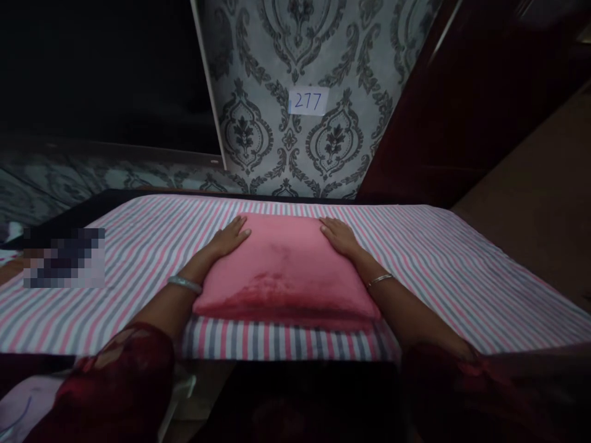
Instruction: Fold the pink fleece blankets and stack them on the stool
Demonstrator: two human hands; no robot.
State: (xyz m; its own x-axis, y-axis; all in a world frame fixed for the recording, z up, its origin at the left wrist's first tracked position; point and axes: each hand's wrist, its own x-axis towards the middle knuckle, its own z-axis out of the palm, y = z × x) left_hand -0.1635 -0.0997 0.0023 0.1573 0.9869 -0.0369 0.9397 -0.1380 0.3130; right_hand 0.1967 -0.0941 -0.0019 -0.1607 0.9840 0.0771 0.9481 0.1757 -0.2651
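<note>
A pink plush cushion (286, 264) lies flat on a striped cloth (152, 246) in pink, grey and white. Darker red patches show in its pile towards the near edge. My left hand (229, 238) rests on the cushion's far left side, fingers stretched out and thumb apart. On the far right side lies my right hand (340, 237), also flat with its fingers extended. Neither hand grips the cushion; both touch its upper edges. A pale bangle (184, 283) circles my left wrist and a thin silver bracelet (381, 280) my right.
The cloth covers a table against a patterned wall (286, 166). A paper marked 277 (308, 101) is stuck there. A dark screen (106, 74) hangs at upper left, and a dark red panel (443, 104) stands at right. A blurred-out item (64, 258) lies at left.
</note>
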